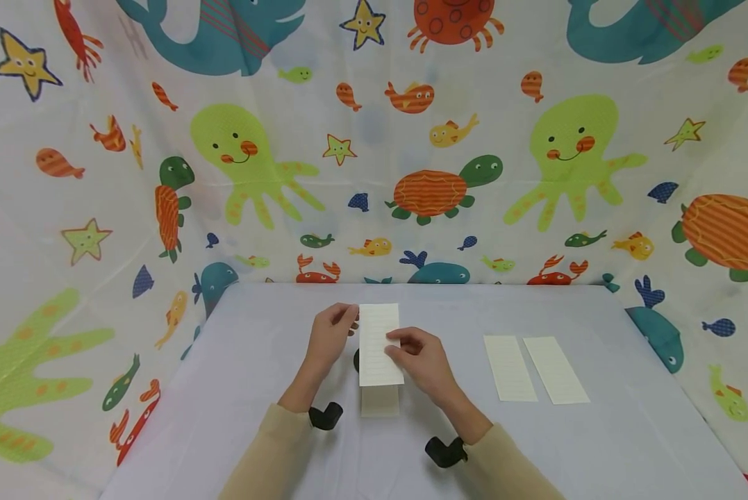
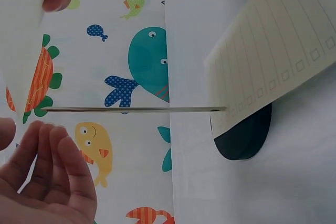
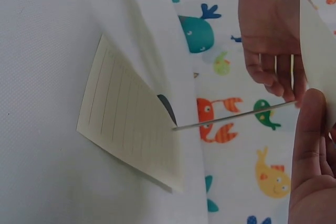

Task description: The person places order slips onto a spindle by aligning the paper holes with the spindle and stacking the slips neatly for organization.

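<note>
Between both hands a lined paper slip [image 1: 376, 368] is held up. My left hand [image 1: 331, 338] pinches its far left corner between thumb and fingers. At the right edge my right hand [image 1: 422, 362] grips it by the fingertips. A thin metal receipt spike [image 2: 131, 109] stands upright below, its tip close to the held slip's underside in the left wrist view. Lower down, another lined slip [image 3: 126, 114], with small checkboxes along one side, is pierced on the spike. It lies tilted over the spike's dark round base [image 2: 247, 137], hiding part of it.
Two more lined slips, a nearer one [image 1: 511, 368] and a farther one [image 1: 556, 370], lie side by side on the table to the right. White cloth [image 1: 255, 319] covers the table. Behind it hangs a curtain [image 1: 374, 187] printed with sea animals.
</note>
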